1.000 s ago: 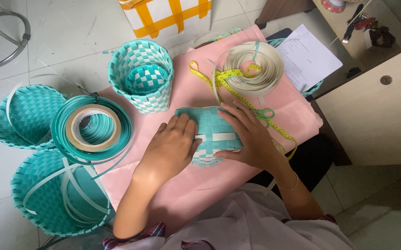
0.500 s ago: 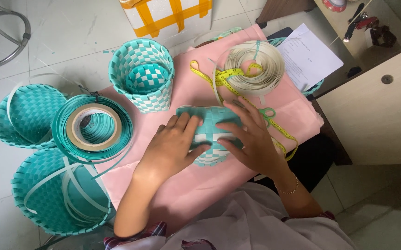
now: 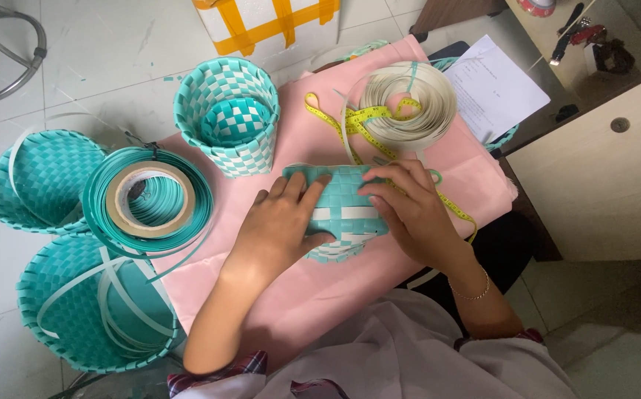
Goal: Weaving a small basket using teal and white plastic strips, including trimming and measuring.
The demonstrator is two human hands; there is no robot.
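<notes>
A small flat woven piece (image 3: 344,210) of teal and white strips lies on a pink cloth (image 3: 320,288) over my lap. My left hand (image 3: 283,222) grips its left side, thumb underneath and fingers spread on top. My right hand (image 3: 409,210) holds its right side, fingers curled over the top edge. A yellow measuring tape (image 3: 368,122) trails from behind the piece past my right wrist. Parts of the weave are hidden under both hands.
A teal-and-white woven basket (image 3: 230,118) stands upright behind my left hand. A coil of white strip (image 3: 413,103) lies at the back right. To the left are a teal strip coil with a tape roll (image 3: 149,198) and two teal woven baskets (image 3: 39,177) (image 3: 87,310). Paper (image 3: 502,89) and a cabinet (image 3: 601,162) lie right.
Both hands shifted slightly on the woven piece: my left fingers moved further over its top and the piece was drawn a little nearer to me.
</notes>
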